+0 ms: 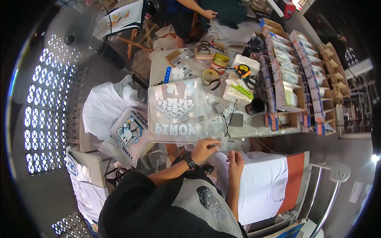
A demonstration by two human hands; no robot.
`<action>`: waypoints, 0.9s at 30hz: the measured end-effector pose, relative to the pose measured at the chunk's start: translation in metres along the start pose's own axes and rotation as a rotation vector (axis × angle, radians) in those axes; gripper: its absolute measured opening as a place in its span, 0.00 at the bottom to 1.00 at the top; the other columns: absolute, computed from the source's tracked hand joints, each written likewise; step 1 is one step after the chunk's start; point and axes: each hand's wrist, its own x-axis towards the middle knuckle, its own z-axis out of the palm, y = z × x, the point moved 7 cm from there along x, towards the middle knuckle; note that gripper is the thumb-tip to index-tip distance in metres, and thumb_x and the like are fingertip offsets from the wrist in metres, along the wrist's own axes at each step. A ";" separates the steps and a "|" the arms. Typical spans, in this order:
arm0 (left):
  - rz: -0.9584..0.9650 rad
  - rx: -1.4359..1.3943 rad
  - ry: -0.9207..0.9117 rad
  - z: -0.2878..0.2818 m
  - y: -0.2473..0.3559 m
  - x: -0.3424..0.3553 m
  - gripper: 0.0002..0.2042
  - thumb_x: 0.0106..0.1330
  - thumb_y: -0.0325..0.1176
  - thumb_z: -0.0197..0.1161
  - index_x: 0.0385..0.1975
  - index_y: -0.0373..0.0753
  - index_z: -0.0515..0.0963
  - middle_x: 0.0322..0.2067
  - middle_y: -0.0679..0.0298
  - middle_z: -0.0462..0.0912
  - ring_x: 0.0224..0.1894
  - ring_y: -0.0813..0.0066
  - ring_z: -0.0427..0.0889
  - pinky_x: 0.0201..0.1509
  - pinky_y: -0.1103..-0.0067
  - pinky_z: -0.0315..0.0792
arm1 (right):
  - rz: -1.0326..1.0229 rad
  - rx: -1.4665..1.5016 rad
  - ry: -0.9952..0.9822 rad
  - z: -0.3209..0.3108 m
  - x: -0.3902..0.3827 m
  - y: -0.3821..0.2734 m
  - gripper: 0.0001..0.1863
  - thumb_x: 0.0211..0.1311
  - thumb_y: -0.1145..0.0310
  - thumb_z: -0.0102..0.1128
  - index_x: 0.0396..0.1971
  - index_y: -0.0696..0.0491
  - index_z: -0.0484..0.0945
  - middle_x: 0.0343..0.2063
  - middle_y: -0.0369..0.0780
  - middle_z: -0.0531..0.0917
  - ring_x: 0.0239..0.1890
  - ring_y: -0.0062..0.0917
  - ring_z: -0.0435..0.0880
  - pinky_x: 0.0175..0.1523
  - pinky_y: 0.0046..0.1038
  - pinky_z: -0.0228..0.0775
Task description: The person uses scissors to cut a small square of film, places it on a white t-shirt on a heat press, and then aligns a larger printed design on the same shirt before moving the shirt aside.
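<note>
My left hand (pixel 203 150), with a dark watch on its wrist, is closed at the front edge of the worktable. Its fingertips meet a small clear piece of film (pixel 223 143) with a faint grey print. To its right, my right hand (pixel 235 160) has its fingers bent together, and whatever is in them is too small to make out. A white T-shirt (pixel 262 184) lies spread over a red-orange pad (pixel 295 178) just right of that hand. Beyond my left hand lies a large clear transfer sheet (pixel 174 109) with white lettering, stars and a checkered pattern.
A printed transfer (pixel 129 133) and white shirts (pixel 101 107) lie at left, below a fan (pixel 71 37). Pliers (pixel 243 71), tins (pixel 219 61) and a bright green tool (pixel 242 90) crowd the table. Cardboard bins (pixel 291 103) stand at right; another person's hand (pixel 209 14) is at the back.
</note>
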 end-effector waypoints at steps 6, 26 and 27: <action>-0.030 0.133 0.345 -0.132 -0.059 0.025 0.10 0.59 0.27 0.67 0.42 0.41 0.83 0.37 0.65 0.83 0.32 0.78 0.79 0.31 0.83 0.70 | -0.206 -0.359 -0.150 0.102 0.060 -0.042 0.12 0.66 0.66 0.58 0.35 0.61 0.79 0.25 0.41 0.82 0.27 0.21 0.81 0.34 0.25 0.72; -0.127 0.754 0.157 -0.187 -0.120 0.024 0.54 0.42 0.49 0.76 0.71 0.42 0.53 0.66 0.52 0.59 0.70 0.52 0.54 0.69 0.56 0.50 | 0.075 -0.720 -0.222 0.220 0.164 0.022 0.14 0.57 0.65 0.59 0.27 0.63 0.81 0.19 0.43 0.83 0.21 0.26 0.85 0.30 0.28 0.75; -0.138 0.772 0.205 -0.194 -0.122 0.029 0.53 0.43 0.48 0.76 0.71 0.41 0.53 0.66 0.54 0.60 0.70 0.53 0.55 0.68 0.56 0.51 | 0.194 -0.727 -0.259 0.214 0.163 0.030 0.13 0.58 0.65 0.59 0.27 0.63 0.81 0.19 0.43 0.83 0.21 0.26 0.84 0.29 0.28 0.75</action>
